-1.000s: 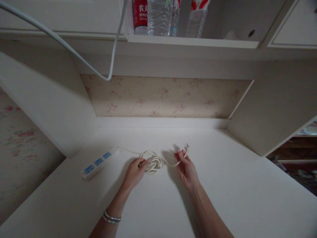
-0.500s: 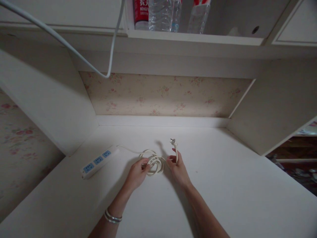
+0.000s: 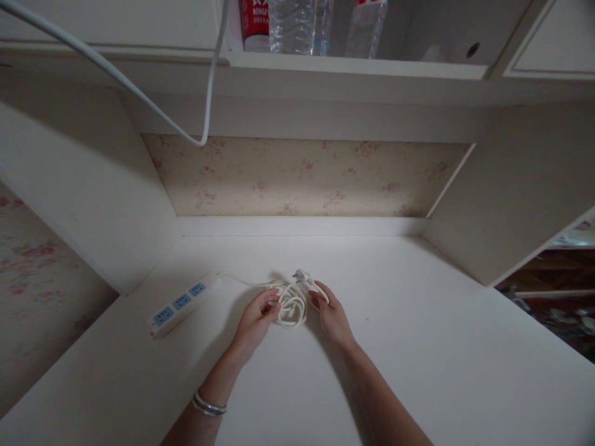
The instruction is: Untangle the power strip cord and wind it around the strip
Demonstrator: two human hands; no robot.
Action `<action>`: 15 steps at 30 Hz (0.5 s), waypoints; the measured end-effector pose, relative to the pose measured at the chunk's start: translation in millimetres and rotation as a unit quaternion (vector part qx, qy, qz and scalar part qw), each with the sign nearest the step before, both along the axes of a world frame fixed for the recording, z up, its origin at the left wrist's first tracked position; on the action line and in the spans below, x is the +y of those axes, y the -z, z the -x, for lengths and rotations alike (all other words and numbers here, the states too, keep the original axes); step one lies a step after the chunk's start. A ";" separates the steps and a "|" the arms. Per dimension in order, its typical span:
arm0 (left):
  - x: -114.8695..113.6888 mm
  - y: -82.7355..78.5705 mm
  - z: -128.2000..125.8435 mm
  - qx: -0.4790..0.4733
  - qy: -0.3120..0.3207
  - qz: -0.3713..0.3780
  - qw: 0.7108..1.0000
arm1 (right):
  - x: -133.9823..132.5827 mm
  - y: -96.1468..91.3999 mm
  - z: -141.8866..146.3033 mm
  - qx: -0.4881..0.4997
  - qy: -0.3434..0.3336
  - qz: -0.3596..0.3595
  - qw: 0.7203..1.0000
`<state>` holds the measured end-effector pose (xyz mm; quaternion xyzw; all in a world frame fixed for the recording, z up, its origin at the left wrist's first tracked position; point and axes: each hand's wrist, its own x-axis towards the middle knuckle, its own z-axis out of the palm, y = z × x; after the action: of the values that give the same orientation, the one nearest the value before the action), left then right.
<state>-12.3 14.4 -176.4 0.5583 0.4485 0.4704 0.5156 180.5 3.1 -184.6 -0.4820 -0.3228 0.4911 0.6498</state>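
Note:
A white power cord point(image 3: 292, 319) lies in loose coils on the white desk point(image 3: 297, 384). My left hand point(image 3: 256, 314) pinches the left side of the coils between thumb and fingers. On the other side, my right hand point(image 3: 331, 313) is closed on the cord close to its plug end. The plug point(image 3: 301, 276) points left, its prongs over the far edge of the coil. From the coil the cord runs left to a white power strip point(image 3: 179, 305) with blue sockets, which lies at a slant.
Overhead, a shelf point(image 3: 353, 64) holds clear plastic bottles point(image 3: 292, 28) and a red-labelled one point(image 3: 255, 25). A white cable point(image 3: 139, 96) hangs down at the upper left. Side panels point(image 3: 502, 186) bound the desk, with a floral back wall point(image 3: 302, 176).
My right hand has brought the plug left and down, from standing upright to lying over the coil. The left hand keeps its grip on the coils. The view has shifted slightly.

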 end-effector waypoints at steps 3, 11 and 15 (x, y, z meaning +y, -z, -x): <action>-2.9 -7.2 2.1 -0.034 0.069 0.028 0.997 | 1.0 -1.5 -4.0 0.101 0.001 0.044 0.994; -11.2 -14.0 1.2 0.059 0.128 -0.063 0.988 | -2.3 -19.5 -15.5 0.254 0.002 0.008 0.967; -12.3 -7.3 -3.8 0.163 0.111 -0.167 0.966 | -1.8 -25.0 -15.7 0.271 0.026 0.024 0.962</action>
<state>-8.5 2.1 -169.1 0.7520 0.3770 0.3810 0.3838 196.2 1.3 -159.5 -0.3550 -0.1100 0.5937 0.7138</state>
